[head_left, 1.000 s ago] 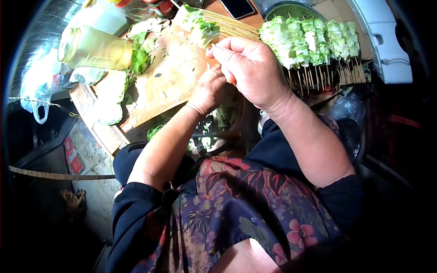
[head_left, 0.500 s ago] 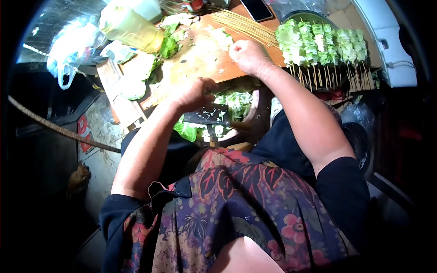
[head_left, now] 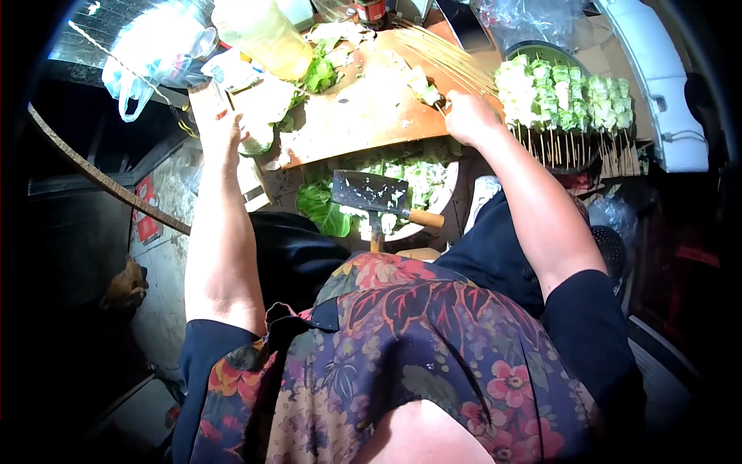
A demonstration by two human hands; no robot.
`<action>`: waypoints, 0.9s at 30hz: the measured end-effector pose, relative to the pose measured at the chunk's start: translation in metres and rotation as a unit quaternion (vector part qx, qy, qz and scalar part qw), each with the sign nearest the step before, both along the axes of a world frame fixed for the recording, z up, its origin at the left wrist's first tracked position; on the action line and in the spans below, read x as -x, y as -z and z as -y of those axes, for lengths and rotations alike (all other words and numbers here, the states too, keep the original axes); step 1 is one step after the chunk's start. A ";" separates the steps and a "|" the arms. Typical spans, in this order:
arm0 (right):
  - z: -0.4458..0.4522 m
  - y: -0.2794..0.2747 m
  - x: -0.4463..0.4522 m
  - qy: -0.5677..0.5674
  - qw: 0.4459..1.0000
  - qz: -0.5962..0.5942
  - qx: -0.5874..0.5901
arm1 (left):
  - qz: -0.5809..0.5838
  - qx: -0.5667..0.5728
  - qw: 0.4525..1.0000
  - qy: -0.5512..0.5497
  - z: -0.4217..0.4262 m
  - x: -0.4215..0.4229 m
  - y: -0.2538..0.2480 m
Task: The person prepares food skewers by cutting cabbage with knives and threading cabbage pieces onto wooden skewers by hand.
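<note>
My right hand [head_left: 469, 118] is closed at the right of the wooden board [head_left: 363, 116], pinching a thin stick with a small piece of cabbage [head_left: 422, 85] at its far end. My left hand [head_left: 224, 135] is at the board's left edge, beside the flat cabbage leaves [head_left: 259, 108]; its fingertips are washed out by glare. Loose bamboo skewers [head_left: 448, 56] lie across the back of the board. Right of them, threaded cabbage skewers [head_left: 563, 93] rest in a row on a green colander [head_left: 545, 52], their bare ends toward me.
Below the board, a cleaver [head_left: 371, 192] lies over a tub [head_left: 450, 193] of chopped greens. A yellowish jar [head_left: 267, 35], a white plastic bag [head_left: 143, 69], a red-labelled jar [head_left: 371, 11] and a phone [head_left: 464, 27] stand or lie at the back. White foam [head_left: 657, 85] is far right.
My hands have moved apart: the left went left to the cabbage leaves, the right stayed near the skewers. The view has shifted, and the cleaver and tub now show fully.
</note>
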State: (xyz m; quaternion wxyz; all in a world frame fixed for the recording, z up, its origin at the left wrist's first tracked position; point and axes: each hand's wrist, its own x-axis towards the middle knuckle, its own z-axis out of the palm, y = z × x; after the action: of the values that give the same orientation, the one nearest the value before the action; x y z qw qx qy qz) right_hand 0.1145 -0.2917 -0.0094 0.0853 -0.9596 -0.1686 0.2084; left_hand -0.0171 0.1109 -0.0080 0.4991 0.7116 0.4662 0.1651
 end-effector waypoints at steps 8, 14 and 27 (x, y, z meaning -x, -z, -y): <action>-0.022 -0.030 0.017 -0.049 0.995 -0.016 -0.082 | -0.017 -0.067 0.994 0.089 0.048 -0.033 -0.041; -0.040 -0.044 0.018 -0.139 0.986 -0.046 -0.082 | -0.006 -0.377 0.892 0.250 0.042 -0.042 -0.020; -0.046 -0.051 0.028 -0.231 0.968 -0.068 -0.072 | -0.012 -0.632 0.716 0.298 0.050 -0.031 0.011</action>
State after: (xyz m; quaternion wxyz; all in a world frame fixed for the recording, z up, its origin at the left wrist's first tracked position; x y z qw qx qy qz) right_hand 0.0861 -0.2452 0.0419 0.1145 -0.8694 -0.3941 0.2751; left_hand 0.0140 0.0610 -0.0187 -0.0490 0.9653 0.0237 0.2555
